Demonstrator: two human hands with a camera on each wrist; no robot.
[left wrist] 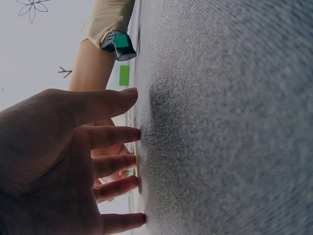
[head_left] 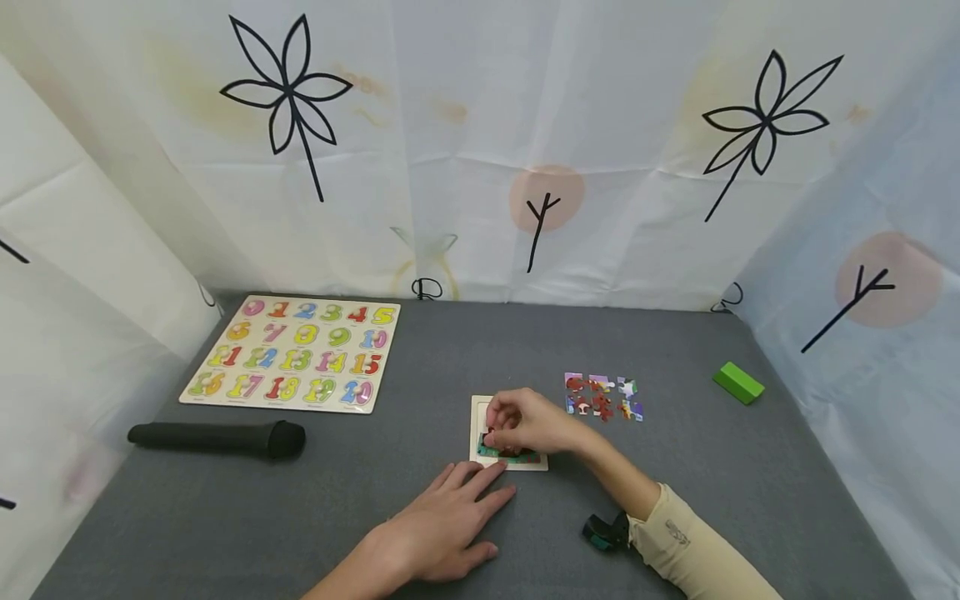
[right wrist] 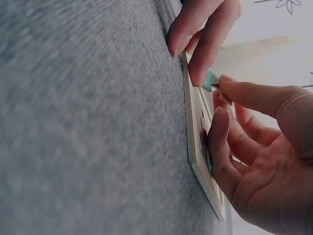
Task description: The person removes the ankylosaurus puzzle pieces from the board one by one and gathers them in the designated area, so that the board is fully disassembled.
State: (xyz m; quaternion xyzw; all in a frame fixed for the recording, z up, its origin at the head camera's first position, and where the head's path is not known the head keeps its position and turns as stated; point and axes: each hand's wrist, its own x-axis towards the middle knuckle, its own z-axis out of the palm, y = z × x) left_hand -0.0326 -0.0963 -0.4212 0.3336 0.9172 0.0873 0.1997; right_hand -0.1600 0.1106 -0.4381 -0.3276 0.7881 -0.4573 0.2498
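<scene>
A small wooden puzzle tray (head_left: 478, 410) with a pale rim lies flat on the grey table, with green and brown picture pieces along its lower part. My right hand (head_left: 536, 421) is over the tray, pinching a small teal and brown puzzle piece (right wrist: 211, 80) that is tilted above it. The hand hides much of the tray in the head view. My left hand (head_left: 442, 529) lies at the tray's near edge with fingers extended; a fingertip (right wrist: 197, 76) touches the rim in the right wrist view.
Several loose puzzle pieces (head_left: 602, 397) lie right of the tray. A green block (head_left: 738, 382) stands farther right. At the left are a number board (head_left: 288, 354) and a black microphone (head_left: 217, 437). White printed curtains (head_left: 465, 125) border the table.
</scene>
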